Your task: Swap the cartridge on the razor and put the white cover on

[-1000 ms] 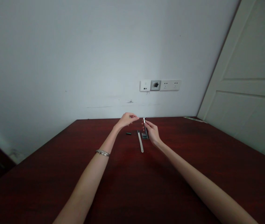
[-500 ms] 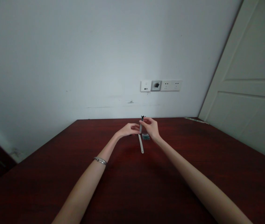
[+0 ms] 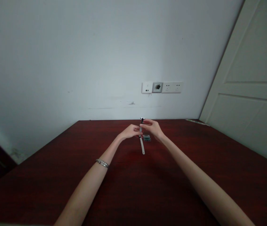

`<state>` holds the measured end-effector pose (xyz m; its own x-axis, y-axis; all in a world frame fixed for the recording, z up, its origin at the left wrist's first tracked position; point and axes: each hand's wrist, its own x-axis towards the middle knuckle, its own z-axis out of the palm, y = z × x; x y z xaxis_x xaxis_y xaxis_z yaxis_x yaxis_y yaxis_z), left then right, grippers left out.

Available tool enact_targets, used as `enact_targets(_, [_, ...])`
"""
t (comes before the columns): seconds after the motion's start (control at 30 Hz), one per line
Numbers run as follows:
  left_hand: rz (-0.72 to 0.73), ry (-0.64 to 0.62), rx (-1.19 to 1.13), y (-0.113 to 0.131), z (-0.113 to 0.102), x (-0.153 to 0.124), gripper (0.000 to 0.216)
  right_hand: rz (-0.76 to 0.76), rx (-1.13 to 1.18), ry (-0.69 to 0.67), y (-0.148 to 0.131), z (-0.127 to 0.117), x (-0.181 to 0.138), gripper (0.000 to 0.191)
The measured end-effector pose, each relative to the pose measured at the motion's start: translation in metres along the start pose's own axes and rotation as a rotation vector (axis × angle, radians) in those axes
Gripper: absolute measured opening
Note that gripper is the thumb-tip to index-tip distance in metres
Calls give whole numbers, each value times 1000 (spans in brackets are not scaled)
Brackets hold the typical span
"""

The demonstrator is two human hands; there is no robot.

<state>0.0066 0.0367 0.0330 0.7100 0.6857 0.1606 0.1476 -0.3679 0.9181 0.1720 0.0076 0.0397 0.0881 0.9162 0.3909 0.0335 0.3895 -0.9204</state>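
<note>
An upright slim grey tool (image 3: 141, 128) has a black neck and a shiny T-shaped head, rather like a razor. My right hand (image 3: 152, 127) pinches its upper part between thumb and fingers, just below the head. Lower down, the fingers of my left hand (image 3: 130, 131) are closed on its bottom end, partly hiding it. A flat pale strip (image 3: 142, 147) with a small hole at its near end lies below the hands; whether it joins the tool cannot be seen. Just right of the tool rests a small clear case (image 3: 146, 138) with something green in it.
The dark red wooden table (image 3: 128, 188) reaches back to a pale wall (image 3: 105, 62). Wall sockets (image 3: 172, 87) sit above its back edge, and a white panelled door (image 3: 251, 91) stands at the right. A thin strip (image 3: 197, 122) lies at the back right edge.
My right hand and the tool's head have shifted slightly left and down. The left fingers now close more tightly round the tool's lower end. The pale strip and clear case stay put.
</note>
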Motion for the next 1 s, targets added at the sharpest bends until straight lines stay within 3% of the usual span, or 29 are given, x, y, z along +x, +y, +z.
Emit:
enact_targets(0.13, [-64, 63, 36, 12, -19, -9, 23, 34, -218, -136, -2, -25, 5, 34])
enact_targets(0.3, [-59, 145, 75, 26, -34, -16, 17, -30, -723, -259, 28, -29, -3, 12])
enact_targets(0.5, [-58, 156, 98, 27, -32, -13, 14, 44, -1111, -315, 47, -8, -21, 30])
enact_targets(0.7, [-45, 151, 99, 23, -29, -10, 11, 93, -1192, -342, 44, 3, -32, 31])
enact_targets(0.83, [-32, 153, 68, 22, -29, -9, 17, 90, -1105, -346, 49, 7, -34, 22])
enact_targets(1.0, [-22, 159, 45, 18, -30, -10, 26, 56, -982, -332, 47, 5, -27, 25])
